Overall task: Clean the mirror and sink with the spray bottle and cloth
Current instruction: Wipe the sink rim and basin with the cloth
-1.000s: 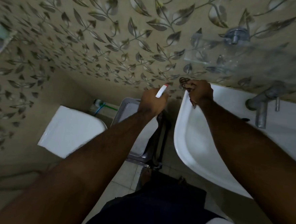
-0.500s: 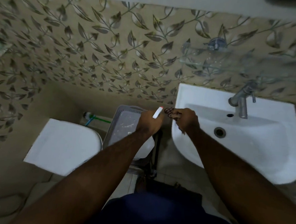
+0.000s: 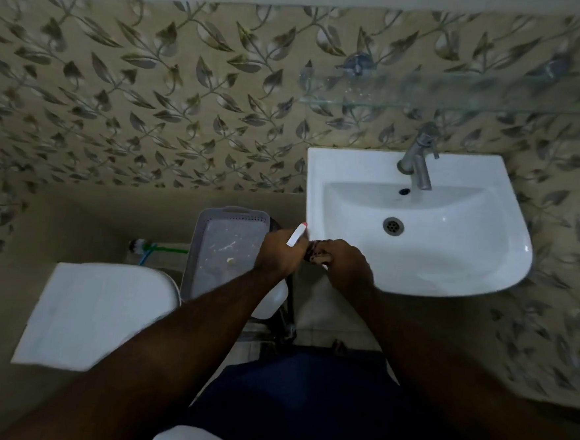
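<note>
Two hands: left hand (image 3: 276,257) grips one spray bottle (image 3: 271,296), right hand (image 3: 349,264) one cloth (image 3: 316,252)

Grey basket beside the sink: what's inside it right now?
The grey basket shows a pale bottom with a few small light scraps. The left hand and forearm cover its near right part, so anything there is hidden.

- There is only one view, from a camera on the person's head.
- It looks steeply down and forward at the leaf-pattern wall (image 3: 145,106).
- The sink (image 3: 484,267) lies close below, right of centre; both forearms reach in from the bottom edge.
</note>
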